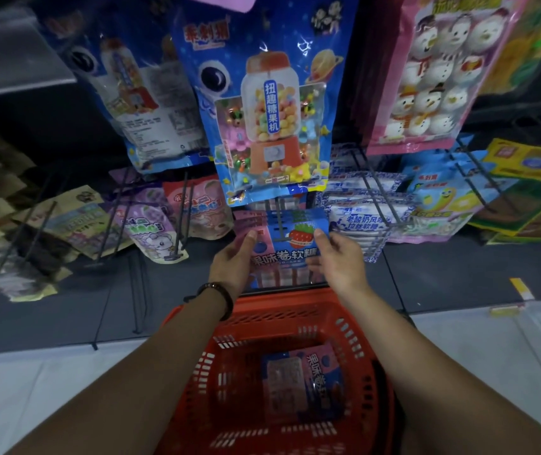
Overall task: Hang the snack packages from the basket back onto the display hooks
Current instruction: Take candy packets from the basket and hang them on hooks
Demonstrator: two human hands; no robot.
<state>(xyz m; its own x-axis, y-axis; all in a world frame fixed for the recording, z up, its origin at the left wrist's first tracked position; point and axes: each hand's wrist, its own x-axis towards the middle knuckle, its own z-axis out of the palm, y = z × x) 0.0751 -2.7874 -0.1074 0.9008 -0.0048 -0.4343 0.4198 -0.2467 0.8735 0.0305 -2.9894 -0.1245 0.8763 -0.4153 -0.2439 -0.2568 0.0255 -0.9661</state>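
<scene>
A pink and blue snack package (287, 247) with a strawberry picture is held up at a display hook (279, 224) in the lower row. My left hand (234, 261) grips its left edge and my right hand (334, 261) grips its right edge, thumbs on the front. Same-looking packages hang behind it on that hook. Below my arms sits the red basket (196, 326), and one more pink and blue package (298, 385) lies flat on its bottom.
A big blue gumball-machine candy bag (272, 119) hangs just above my hands. A pink snowman bag (436, 70) hangs to the right. White and blue packs (361, 218), purple and pink pouches (150, 224) and yellow boxes (525, 185) fill neighbouring hooks. Grey floor lies on both sides.
</scene>
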